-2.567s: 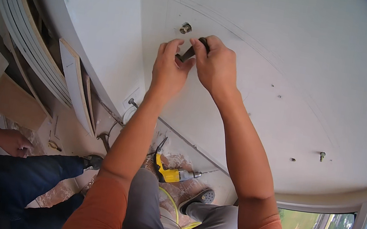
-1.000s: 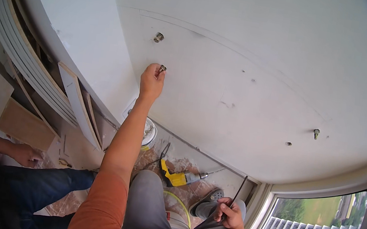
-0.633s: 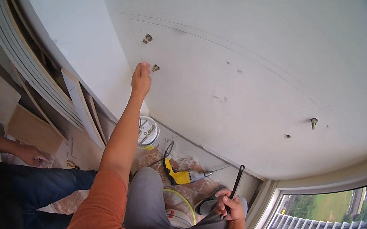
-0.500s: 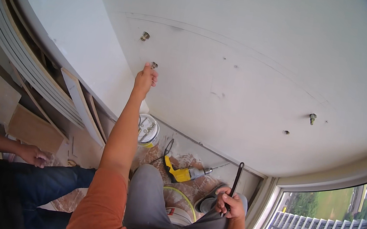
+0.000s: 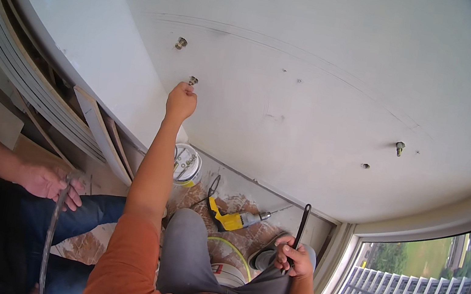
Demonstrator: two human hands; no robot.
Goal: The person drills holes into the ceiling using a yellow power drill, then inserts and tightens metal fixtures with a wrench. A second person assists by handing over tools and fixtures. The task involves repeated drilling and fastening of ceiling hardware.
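Left fingers (image 5: 184,88) pinch a bolt (image 5: 193,80) near the wall's (image 5: 326,121) corner, open room rightward; right fingers (image 5: 283,249) wrap a tool (image 5: 302,225). Drill (image 5: 232,220) and bucket (image 5: 186,166) crowd the floor (image 5: 188,202).

i'm in a room under renovation: pencil lines (image 5: 322,67) and metal bolts (image 5: 193,80) mark the white wall (image 5: 324,130), a yellow drill (image 5: 229,220) lies on the smeared floor (image 5: 184,198), and curved boards (image 5: 31,78) sit to my left.
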